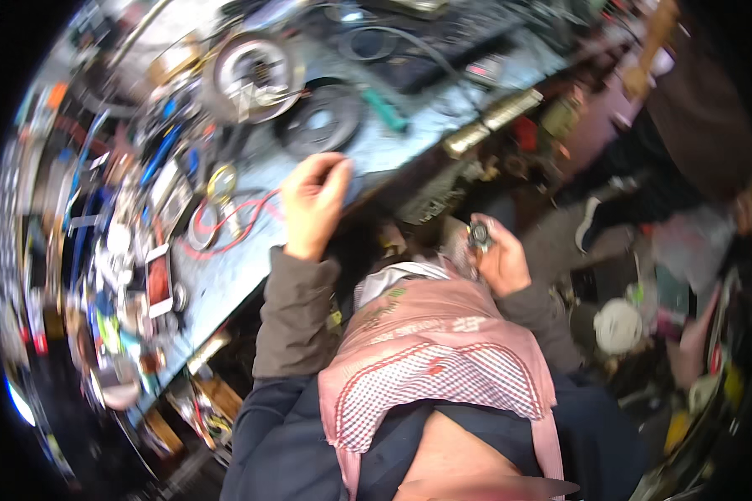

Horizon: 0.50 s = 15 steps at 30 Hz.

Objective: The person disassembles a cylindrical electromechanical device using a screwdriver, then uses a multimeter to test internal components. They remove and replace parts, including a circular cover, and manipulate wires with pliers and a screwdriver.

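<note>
Head view: right hand closed on a dark piece, left hand curled at the worktop's edge

Clock directions run from the middle of the picture. Pale lettering and a green printed motif cross the pink apron (434, 359) at 5 o'clock, creased and blurred. Toward 9 o'clock, a flat device with a reddish face (159, 280) shows no legible writing.

The blue worktop (226, 282) has its near edge slanting from 8 o'clock up toward 1 o'clock. Bare strips of it show along that edge, between the red cable (221, 234) at 9 o'clock and the edge, and near the green handle (384, 108) at 12 o'clock. Farther back, clutter crowds the surface. A black disc (319, 118) lies at 11 o'clock, just beside a silvery ring-shaped part (255, 77).

At 10 o'clock, the left hand (313, 200) appears in front of the edge, fingers curled toward the thumb; whether its grip is empty cannot be told. At 3 o'clock, off the worktop, the right hand's (503, 260) grip is closed around a dark, round-ended object (480, 236), its rest hidden by fingers. Another person (702, 117) at 2 o'clock is partly cut off by the dark rim. Blur softens the far left.
</note>
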Each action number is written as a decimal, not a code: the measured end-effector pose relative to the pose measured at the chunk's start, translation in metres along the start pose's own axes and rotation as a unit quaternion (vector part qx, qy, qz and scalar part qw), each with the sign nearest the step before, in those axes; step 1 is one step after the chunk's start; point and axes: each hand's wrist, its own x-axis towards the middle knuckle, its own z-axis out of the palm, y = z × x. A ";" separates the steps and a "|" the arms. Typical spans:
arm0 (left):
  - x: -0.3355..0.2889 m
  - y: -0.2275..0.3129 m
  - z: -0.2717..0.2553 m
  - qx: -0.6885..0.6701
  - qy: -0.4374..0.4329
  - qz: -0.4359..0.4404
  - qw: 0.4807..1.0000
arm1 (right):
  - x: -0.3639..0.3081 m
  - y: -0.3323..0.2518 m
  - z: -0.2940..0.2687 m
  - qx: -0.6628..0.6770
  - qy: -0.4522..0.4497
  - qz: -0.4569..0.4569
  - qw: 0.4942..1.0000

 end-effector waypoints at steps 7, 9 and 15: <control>-0.004 0.004 0.002 0.006 0.011 0.015 1.000 | 0.012 0.013 -0.010 -0.056 0.054 0.073 0.994; -0.005 0.004 0.000 0.009 0.020 0.024 0.999 | 0.015 0.008 -0.012 -0.072 0.058 0.070 0.993; -0.005 0.005 0.002 0.014 0.031 0.020 0.999 | 0.019 0.018 -0.048 -0.050 0.089 0.029 0.994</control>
